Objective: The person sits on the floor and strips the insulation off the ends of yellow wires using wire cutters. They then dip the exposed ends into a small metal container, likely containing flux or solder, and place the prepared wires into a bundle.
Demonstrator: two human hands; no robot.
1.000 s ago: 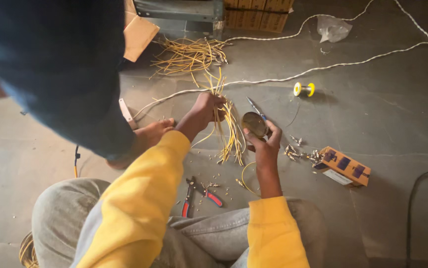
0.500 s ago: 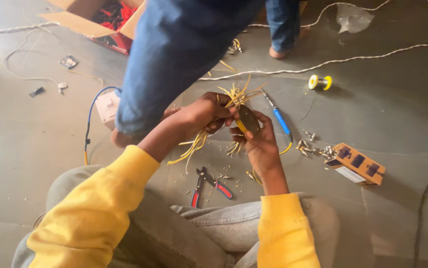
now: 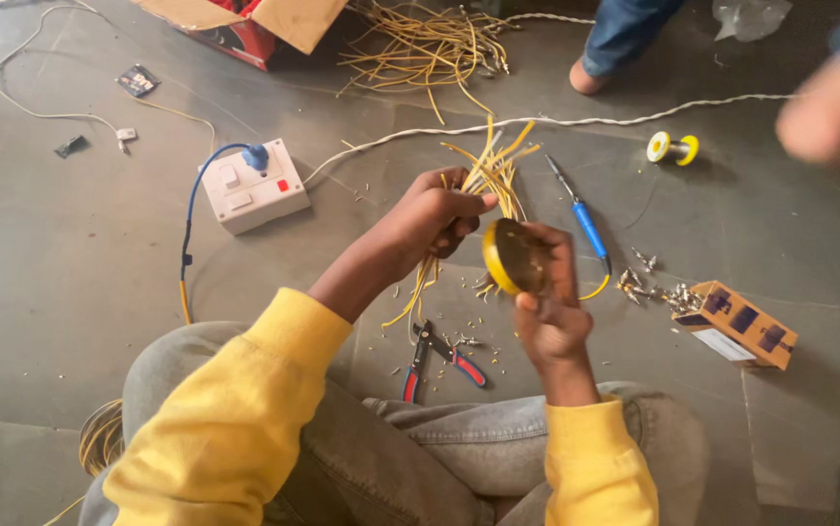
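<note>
Person in yellow sleeves & grey jeans sits on a grey floor. Nearest the knees: red-handled pliers [image 3: 442,362] lying among wire scraps. Above them, right hand [image 3: 548,310], fingers curled around a small round yellow tin [image 3: 511,257], held tilted. Left hand [image 3: 436,214], just beside the tin, fingers closed tight on a bundle of yellow wires [image 3: 491,168] fanning upward. Right of hands: blue-handled soldering iron [image 3: 583,219], small orange box [image 3: 740,323]. Left: white socket box [image 3: 254,184]. Farther back: yellow solder spool [image 3: 672,148], loose wire pile [image 3: 429,44], cardboard box [image 3: 262,21], another person's foot [image 3: 587,77].
</note>
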